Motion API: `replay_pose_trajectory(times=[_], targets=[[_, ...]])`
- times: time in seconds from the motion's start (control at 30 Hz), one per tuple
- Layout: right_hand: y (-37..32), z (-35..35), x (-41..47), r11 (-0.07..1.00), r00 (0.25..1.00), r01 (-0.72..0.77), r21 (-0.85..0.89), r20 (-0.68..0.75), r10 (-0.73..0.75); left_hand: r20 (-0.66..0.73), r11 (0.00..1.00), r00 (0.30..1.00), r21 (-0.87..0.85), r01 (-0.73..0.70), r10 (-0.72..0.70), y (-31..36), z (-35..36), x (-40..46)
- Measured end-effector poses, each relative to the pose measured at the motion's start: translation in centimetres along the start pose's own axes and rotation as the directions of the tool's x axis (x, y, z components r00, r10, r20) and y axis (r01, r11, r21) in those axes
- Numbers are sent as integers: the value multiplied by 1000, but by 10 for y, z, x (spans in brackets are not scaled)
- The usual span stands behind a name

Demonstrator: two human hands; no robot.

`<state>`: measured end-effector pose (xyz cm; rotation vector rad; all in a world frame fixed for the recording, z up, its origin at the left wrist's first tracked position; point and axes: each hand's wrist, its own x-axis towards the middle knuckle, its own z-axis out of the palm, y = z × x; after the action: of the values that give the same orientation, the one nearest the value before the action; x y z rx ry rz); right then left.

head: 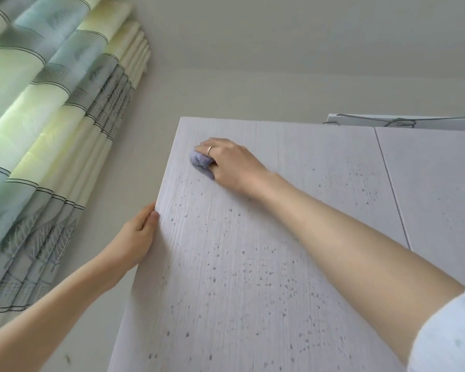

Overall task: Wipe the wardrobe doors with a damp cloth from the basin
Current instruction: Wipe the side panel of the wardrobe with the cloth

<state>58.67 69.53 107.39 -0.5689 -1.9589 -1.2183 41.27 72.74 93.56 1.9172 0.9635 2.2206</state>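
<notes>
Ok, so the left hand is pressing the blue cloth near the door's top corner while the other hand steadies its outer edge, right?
Not quite: the head view shows the right hand pressing the blue cloth near the top corner of the wardrobe door, while the left hand steadies its outer edge.

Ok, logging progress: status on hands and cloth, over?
Right hand presses cloth near door top corner. Left hand grips door's edge. Nothing blocking.
</notes>
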Motion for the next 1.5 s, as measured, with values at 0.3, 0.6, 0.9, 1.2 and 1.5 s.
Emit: replay_pose_trajectory(times=[0.3, 0.6, 0.9, 1.2, 1.5], targets=[[13, -5, 42, 954, 929, -299, -36, -238, 282, 84, 999, 996, 29, -34, 32, -2, -4, 1], [4, 9, 78, 988, 988, -131, -79, -88, 124, 157, 998, 987, 30, -50, 45, -1, -10, 0], [-28, 25, 5, 971, 975, 223, 85, -4, -223, 143, 996, 990, -84, 12, 0, -1, -9, -7], [-9, 7, 13, 996, 986, -82, 19, -145, 83, 173, 998, 984, -38, 44, -36, 6, -13, -12], [20, -17, -1, 999, 999, -32, -44, 25, 33, 106, 998, 993, -14, 58, -56, 5, -9, -16]])
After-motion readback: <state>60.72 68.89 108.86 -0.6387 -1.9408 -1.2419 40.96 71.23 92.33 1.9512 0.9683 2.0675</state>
